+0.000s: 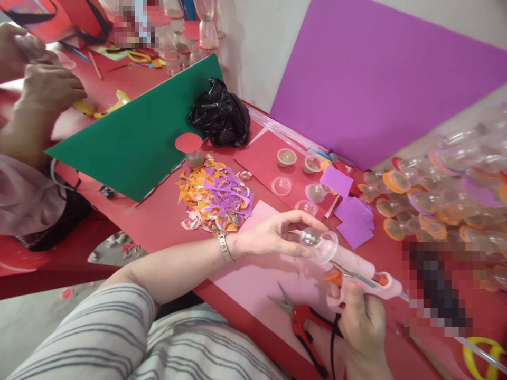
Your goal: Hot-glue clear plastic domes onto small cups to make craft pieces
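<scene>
My left hand (pixel 275 235) is closed around a small see-through plastic cup (pixel 328 248), its rim turned toward my right side. My right hand (pixel 362 322) grips a pale pink hot glue gun (pixel 356 263), with a long glue stick (pixel 475 348) coming out of its back. The gun's nozzle end overlaps the cup, and I cannot tell whether they touch. Below both hands, red-handled pruning shears (pixel 301 319) lie with blades apart on a pink sheet (pixel 245 282). Purple paper squares (pixel 354 224) sit just beyond the gun.
Orange and purple paper scraps (pixel 217 195) are heaped left of my hands. Behind them stand a green board (pixel 146 126) and a black plastic bag (pixel 222 113). Joined cups (pixel 420 200) are stacked at right. Another person's hand (pixel 51 87) works at far left.
</scene>
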Demonstrator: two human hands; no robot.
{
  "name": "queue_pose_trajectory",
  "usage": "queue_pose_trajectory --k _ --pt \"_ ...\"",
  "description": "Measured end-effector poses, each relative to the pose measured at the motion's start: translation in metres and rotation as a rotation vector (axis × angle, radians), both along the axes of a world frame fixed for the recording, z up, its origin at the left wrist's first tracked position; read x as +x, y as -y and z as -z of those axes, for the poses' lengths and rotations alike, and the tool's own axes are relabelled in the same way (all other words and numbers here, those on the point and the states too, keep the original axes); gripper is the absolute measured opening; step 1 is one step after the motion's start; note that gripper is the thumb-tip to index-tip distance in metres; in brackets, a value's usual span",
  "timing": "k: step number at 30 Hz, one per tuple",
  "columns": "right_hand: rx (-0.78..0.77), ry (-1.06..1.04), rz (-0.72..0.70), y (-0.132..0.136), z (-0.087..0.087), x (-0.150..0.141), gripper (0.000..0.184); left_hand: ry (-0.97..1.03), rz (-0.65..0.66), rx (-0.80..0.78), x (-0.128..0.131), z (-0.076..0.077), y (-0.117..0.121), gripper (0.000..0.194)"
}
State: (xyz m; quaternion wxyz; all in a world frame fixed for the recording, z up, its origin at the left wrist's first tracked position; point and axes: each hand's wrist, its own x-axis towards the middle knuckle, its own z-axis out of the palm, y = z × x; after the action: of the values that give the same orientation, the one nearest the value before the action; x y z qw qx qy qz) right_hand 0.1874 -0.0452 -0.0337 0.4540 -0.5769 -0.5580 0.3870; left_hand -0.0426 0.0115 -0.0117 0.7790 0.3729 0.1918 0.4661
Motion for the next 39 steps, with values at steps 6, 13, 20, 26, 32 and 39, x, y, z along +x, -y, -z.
queue_pose_trajectory --k 6,13,20,26,32,39 --pt "0.007 0.006 0.008 -0.001 -0.003 -0.005 0.048 -0.003 0.01 -0.009 0.0 -0.003 0.0 0.042" --pt "0.004 -0.002 -0.03 -0.003 -0.005 -0.004 0.046 -0.001 -0.055 0.008 0.001 0.001 -0.001 0.043" --pt "-0.025 -0.012 -0.004 -0.001 0.001 0.004 0.044 -0.014 -0.063 0.044 -0.001 -0.002 -0.001 0.04" --pt "-0.07 -0.033 -0.041 0.0 0.002 0.002 0.043 -0.052 -0.04 0.05 0.001 -0.002 0.001 0.039" --pt "-0.07 -0.042 -0.044 0.0 0.0 -0.001 0.044 -0.072 -0.039 0.04 0.001 -0.002 0.002 0.042" --pt "-0.02 -0.019 -0.007 -0.002 0.0 0.004 0.045 -0.021 -0.115 0.02 -0.001 0.002 -0.002 0.044"
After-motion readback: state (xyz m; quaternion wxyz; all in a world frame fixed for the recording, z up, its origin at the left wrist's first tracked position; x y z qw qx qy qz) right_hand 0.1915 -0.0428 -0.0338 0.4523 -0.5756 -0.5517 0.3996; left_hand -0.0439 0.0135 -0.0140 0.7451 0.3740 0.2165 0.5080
